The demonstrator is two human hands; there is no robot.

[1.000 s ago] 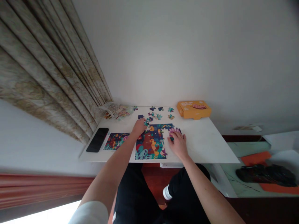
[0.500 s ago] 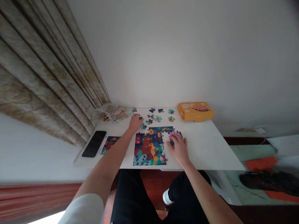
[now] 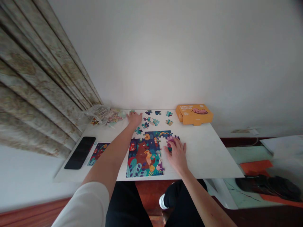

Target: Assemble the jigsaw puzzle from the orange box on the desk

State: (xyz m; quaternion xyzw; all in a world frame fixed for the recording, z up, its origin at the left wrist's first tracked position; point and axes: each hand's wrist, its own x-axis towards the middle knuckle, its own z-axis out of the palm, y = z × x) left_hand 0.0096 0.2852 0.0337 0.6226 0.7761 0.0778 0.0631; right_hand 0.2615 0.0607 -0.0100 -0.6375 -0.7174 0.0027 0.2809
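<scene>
My left hand [image 3: 134,118] reaches to the far left of the loose pieces, fingers stretched out over a small green puzzle piece [image 3: 132,111] near the table's back edge. My right hand [image 3: 177,155] lies with fingers spread on a joined purple section [image 3: 169,138] and hides much of it. Left of it is the partly joined jigsaw puzzle [image 3: 144,154], showing a brown bear and a fox. A white gap runs between this part and the purple section. Beyond the puzzle lie several loose puzzle pieces [image 3: 156,122], dark blue and teal.
An orange puzzle box [image 3: 195,114] stands at the back right of the white table [image 3: 203,154]. A clear plastic bag [image 3: 104,115] of pieces is at the back left. A black phone [image 3: 80,153] and a picture card [image 3: 97,153] lie at the left, beside the curtain [image 3: 49,69].
My left hand has moved a little farther back and left, away from a dark blue piece. My right hand stays on the purple section. The view has shifted slightly.
</scene>
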